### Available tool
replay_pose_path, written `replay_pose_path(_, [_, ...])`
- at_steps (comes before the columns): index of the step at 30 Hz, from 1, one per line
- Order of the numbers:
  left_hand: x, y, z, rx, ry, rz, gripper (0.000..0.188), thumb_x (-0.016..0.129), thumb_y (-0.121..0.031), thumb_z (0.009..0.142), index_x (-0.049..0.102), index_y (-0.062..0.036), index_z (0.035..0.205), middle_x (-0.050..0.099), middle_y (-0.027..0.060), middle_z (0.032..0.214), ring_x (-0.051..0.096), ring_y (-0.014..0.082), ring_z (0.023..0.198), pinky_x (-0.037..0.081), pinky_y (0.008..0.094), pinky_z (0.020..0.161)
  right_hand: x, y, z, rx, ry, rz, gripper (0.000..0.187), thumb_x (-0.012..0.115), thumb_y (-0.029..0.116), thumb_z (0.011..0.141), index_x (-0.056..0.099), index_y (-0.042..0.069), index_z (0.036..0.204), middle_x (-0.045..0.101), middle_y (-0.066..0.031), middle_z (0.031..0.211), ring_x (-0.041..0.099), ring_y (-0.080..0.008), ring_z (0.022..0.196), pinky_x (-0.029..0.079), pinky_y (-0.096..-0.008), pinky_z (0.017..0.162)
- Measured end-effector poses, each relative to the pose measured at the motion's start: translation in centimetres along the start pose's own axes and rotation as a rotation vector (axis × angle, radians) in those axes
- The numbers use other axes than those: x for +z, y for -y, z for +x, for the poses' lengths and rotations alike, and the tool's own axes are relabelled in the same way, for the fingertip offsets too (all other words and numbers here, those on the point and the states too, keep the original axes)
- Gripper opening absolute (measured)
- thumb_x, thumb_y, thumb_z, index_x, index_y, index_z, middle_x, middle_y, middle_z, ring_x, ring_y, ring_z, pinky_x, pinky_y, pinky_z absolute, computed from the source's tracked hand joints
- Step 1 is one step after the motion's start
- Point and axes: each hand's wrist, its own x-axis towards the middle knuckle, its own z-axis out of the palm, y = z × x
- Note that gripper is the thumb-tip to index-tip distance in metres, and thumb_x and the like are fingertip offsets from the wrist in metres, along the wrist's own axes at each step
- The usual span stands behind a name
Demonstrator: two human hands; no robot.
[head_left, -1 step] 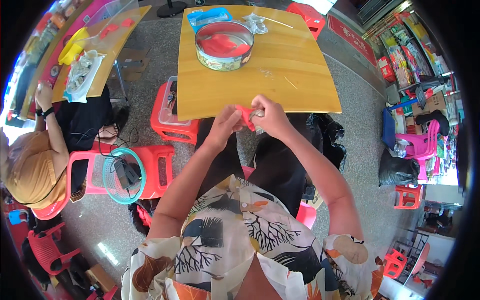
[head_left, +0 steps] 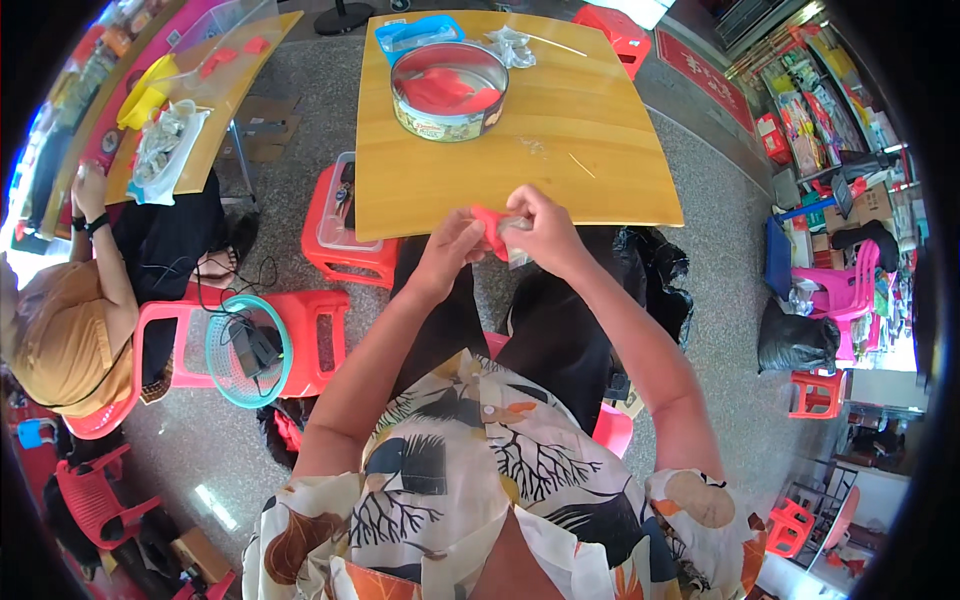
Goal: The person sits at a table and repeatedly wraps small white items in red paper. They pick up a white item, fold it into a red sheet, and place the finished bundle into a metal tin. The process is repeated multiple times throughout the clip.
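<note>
Just off the near edge of the table, my two hands meet over my lap. My left hand (head_left: 449, 250) is closed on a small red soft piece (head_left: 489, 226), whose exact kind I cannot make out. Against its right side is a small clear plastic bag (head_left: 518, 250), pinched in my right hand (head_left: 549, 236). The fingers partly hide where the bag and the red piece meet. Farther back on the table stands a round tin (head_left: 447, 126) with a printed side, and similar red pieces (head_left: 440, 90) lie inside it.
The wooden table (head_left: 590, 130) bears a blue basket (head_left: 420, 32), crumpled clear plastic (head_left: 512, 47) and thin sticks. A red stool with a clear box (head_left: 335, 225) stands at its left. Farther left sits another person (head_left: 75, 320) beside a teal basket (head_left: 247, 350).
My right hand has shifted slightly, its raised finger moving a little. More of the red piece and the clear bag shows between my hands. My left hand stays nearly in place.
</note>
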Motion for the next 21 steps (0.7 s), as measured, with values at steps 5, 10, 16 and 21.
replay_pose_path(5, [1.8, 0.1, 0.6, 0.124, 0.009, -0.224, 0.025, 0.054, -0.025, 0.098, 0.049, -0.0069, 0.115, 0.057, 0.0013, 0.104, 0.056, 0.0079, 0.093, 0.046, 0.0218, 0.078, 1.0, -1.2, -0.6, 0.014, -0.027, 0.295, 0.02, 0.069, 0.01, 0.076, 0.059, 0.002, 0.092, 0.059, -0.0104, 0.07, 0.059, -0.0178, 0.064, 0.048, -0.0302, 0.064])
replay_pose_path(10, [3.4, -0.1, 0.4, 0.083, -0.078, -0.062, 0.019, 0.054, -0.016, 0.098, 0.048, -0.0062, 0.113, 0.056, 0.0011, 0.101, 0.054, 0.0081, 0.088, 0.045, 0.022, 0.077, 1.0, -1.6, -0.9, -0.079, -0.128, 0.041, 0.018, 0.065, 0.006, 0.081, 0.06, 0.001, 0.097, 0.059, -0.0068, 0.077, 0.059, -0.0112, 0.073, 0.048, -0.0268, 0.065])
replay_pose_path(16, [3.1, 0.3, -0.3, 0.127, -0.093, 0.01, 0.023, 0.056, -0.008, 0.095, 0.049, -0.0066, 0.117, 0.058, 0.0008, 0.1, 0.054, 0.007, 0.086, 0.045, 0.0202, 0.074, 3.0, -1.7, -1.7, -0.157, -0.242, 0.049, 0.027, 0.062, 0.013, 0.083, 0.06, -0.001, 0.107, 0.063, -0.0178, 0.093, 0.065, -0.0292, 0.083, 0.049, -0.0346, 0.074])
replay_pose_path(21, [3.5, -1.2, 0.0, 0.087, -0.007, 0.135, 0.033, 0.056, -0.005, 0.094, 0.048, -0.0039, 0.125, 0.058, 0.0005, 0.099, 0.053, 0.0053, 0.085, 0.044, 0.0194, 0.072, 1.6, -2.2, -1.9, 0.085, -0.134, 0.368, 0.032, 0.064, 0.014, 0.084, 0.06, 0.0, 0.112, 0.064, -0.0091, 0.093, 0.06, -0.0112, 0.081, 0.048, -0.0285, 0.072])
